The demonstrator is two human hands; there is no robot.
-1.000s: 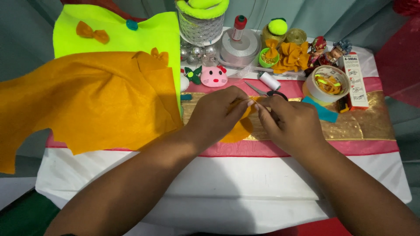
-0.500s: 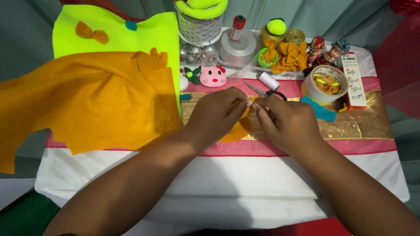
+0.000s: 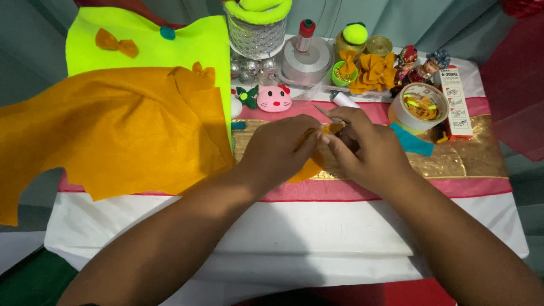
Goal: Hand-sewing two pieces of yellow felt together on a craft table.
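My left hand (image 3: pixel 279 148) and my right hand (image 3: pixel 367 147) meet at the middle of the table, fingertips pinched together on a small orange felt piece (image 3: pixel 310 165). Part of that piece hangs out below my left fingers. A thin metal tool tip (image 3: pixel 324 111), perhaps scissors or a needle, pokes out above my right hand; I cannot tell how it is held. Beneath my hands runs a gold cloth strip (image 3: pixel 464 161) on a pink and white tablecloth (image 3: pixel 317 226).
A large orange felt sheet (image 3: pixel 107 130) lies left over a neon yellow-green sheet (image 3: pixel 141 45) with orange bows. Behind: a pink cat-face ornament (image 3: pixel 273 98), tape roll (image 3: pixel 419 107), teal felt scrap (image 3: pixel 411 140), white box (image 3: pixel 456 102), orange felt flowers (image 3: pixel 374 71), mesh basket (image 3: pixel 256 34), white spool (image 3: pixel 306 56).
My hands have stayed together on the small orange piece, with only slight finger shifts. Nothing else on the table has moved.
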